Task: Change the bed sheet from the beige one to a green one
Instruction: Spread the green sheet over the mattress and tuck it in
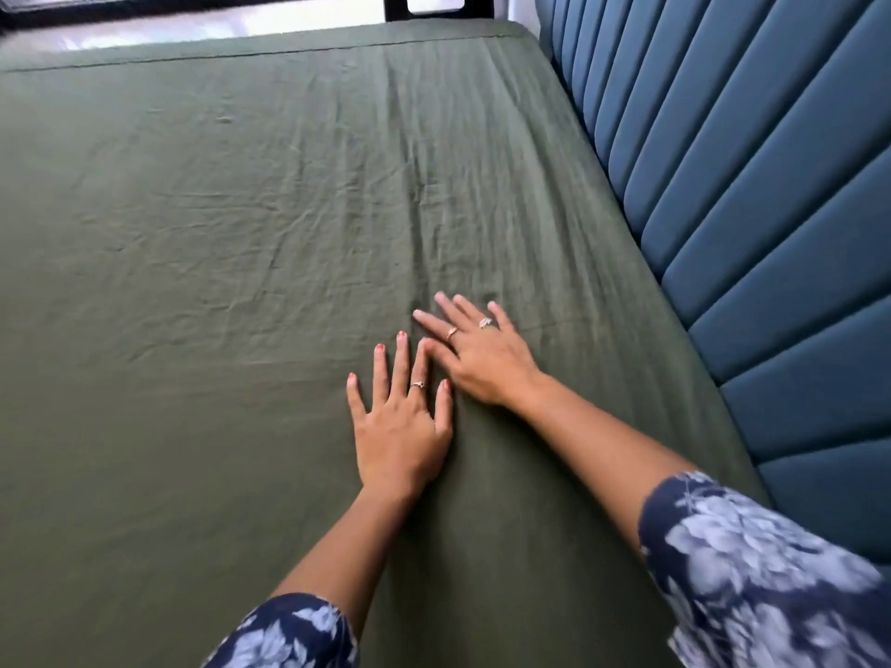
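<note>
A dark green bed sheet (217, 243) covers the whole mattress, with fine wrinkles running across it. My left hand (400, 426) lies flat on the sheet with its fingers spread and straight. Just to its right and a little farther away, my right hand (477, 354) also presses flat on the sheet, fingers straight and pointing up-left. The two hands nearly touch at the fingertips. No beige sheet is in view.
A blue padded headboard (752, 195) with vertical channels runs along the right side of the bed. Beyond the far edge of the mattress are a bright window and a black frame (400, 7).
</note>
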